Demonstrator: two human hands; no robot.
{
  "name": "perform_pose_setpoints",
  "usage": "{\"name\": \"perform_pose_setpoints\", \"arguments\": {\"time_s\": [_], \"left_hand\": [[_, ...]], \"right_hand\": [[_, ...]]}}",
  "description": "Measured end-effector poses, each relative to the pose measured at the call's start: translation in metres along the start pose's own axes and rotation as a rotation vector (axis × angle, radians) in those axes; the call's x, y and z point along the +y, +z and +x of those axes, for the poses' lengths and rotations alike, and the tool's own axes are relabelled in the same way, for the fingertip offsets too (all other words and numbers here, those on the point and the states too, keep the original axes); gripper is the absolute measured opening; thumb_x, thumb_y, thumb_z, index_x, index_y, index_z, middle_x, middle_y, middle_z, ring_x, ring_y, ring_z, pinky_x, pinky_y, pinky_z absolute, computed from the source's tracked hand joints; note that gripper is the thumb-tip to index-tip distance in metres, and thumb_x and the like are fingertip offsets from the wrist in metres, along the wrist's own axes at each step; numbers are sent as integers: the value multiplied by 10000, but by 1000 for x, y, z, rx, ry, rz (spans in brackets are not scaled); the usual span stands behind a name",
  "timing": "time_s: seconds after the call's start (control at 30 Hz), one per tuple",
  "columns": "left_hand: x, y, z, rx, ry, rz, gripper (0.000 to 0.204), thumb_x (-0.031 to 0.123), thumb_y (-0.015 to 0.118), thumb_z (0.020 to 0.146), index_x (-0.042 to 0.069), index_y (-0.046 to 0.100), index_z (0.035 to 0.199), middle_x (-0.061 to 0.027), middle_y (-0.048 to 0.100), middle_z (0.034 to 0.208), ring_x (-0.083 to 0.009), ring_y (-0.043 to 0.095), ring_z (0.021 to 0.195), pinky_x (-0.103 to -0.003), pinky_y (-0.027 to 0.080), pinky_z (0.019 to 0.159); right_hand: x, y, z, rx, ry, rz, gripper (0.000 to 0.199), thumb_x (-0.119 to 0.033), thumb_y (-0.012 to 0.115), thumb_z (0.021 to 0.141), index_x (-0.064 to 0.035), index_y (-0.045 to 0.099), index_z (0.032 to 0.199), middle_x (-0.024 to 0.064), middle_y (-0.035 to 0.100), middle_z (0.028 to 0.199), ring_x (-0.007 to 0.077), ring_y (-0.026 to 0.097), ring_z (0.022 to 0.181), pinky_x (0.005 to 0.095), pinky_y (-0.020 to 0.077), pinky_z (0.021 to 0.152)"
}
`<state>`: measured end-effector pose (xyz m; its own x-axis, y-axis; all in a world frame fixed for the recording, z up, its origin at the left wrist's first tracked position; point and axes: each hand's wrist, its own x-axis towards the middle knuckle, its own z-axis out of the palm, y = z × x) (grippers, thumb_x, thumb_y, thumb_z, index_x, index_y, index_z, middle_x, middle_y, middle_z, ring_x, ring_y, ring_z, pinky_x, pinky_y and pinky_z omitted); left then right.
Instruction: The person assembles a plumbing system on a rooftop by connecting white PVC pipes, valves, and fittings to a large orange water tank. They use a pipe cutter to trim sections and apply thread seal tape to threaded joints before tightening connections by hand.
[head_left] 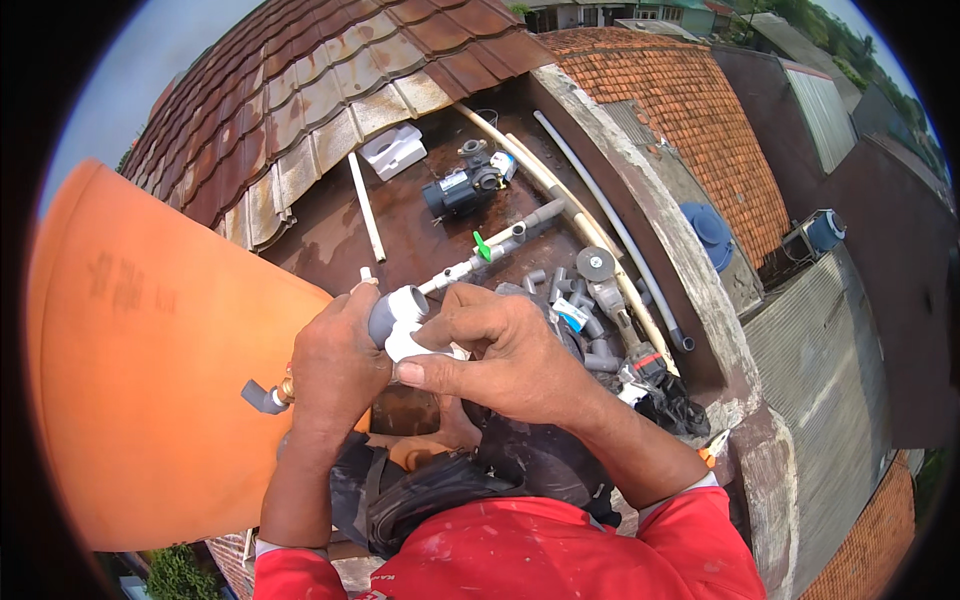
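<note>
My left hand (338, 365) is closed round a grey pipe fitting (385, 322) whose open, round end shows white at the rim. With thumb and fingers, my right hand (510, 350) pinches a white roll of tape (405, 342), right beside the fitting. It looks like thread seal tape, though the fingers cover part of it. Just beyond both hands lies a white and grey pipe assembly (465, 265) with a green valve handle (482, 246).
A large orange tank (170, 370) stands at my left. Ahead lie a water pump (465, 188), a white block (393, 150) and long pipes (610, 225). An angle grinder (610, 295) rests by several grey fittings (600, 355). A low wall (680, 230) edges the right side.
</note>
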<state>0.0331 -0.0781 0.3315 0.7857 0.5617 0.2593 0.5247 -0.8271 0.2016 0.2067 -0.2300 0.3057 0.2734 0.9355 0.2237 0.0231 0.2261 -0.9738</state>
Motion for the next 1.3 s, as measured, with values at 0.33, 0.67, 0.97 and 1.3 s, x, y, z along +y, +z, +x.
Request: {"name": "perform_pose_setpoints", "arguments": {"time_s": [0.33, 0.67, 0.97, 1.3], "left_hand": [[0, -2, -4, -118, 8, -27, 436, 47, 853, 783, 71, 708, 1194, -169, 755, 1062, -427, 756, 982, -524, 619, 835], [-35, -1, -10, -54, -52, -7, 298, 94, 803, 858, 50, 668, 1120, -176, 734, 936, -432, 775, 893, -537, 617, 756], [-25, -3, -23, -34, -15, -91, 358, 165, 820, 889, 80, 690, 1212, -165, 735, 1025, -402, 783, 972, -516, 637, 822], [-55, 0, -30, 21, -114, -34, 314, 132, 801, 863, 88, 659, 1140, -156, 723, 944, -424, 749, 886, -542, 604, 762]], "right_hand": [[23, 8, 68, 119, 160, 148, 517, -430, 687, 1141, 66, 836, 1140, 92, 807, 958, 128, 727, 866, 299, 586, 806], [9, 18, 4, -103, 335, -46, 225, -90, 844, 999, 68, 799, 1153, 60, 700, 938, 76, 639, 866, 268, 485, 656], [4, 29, 77, 79, 176, 134, 412, -275, 786, 1035, 70, 815, 1258, 164, 783, 1191, 220, 737, 1022, 342, 580, 864], [13, 29, 17, -231, 225, -140, 231, -108, 834, 990, 46, 839, 1162, 113, 742, 1066, 150, 698, 947, 330, 559, 883]]}}
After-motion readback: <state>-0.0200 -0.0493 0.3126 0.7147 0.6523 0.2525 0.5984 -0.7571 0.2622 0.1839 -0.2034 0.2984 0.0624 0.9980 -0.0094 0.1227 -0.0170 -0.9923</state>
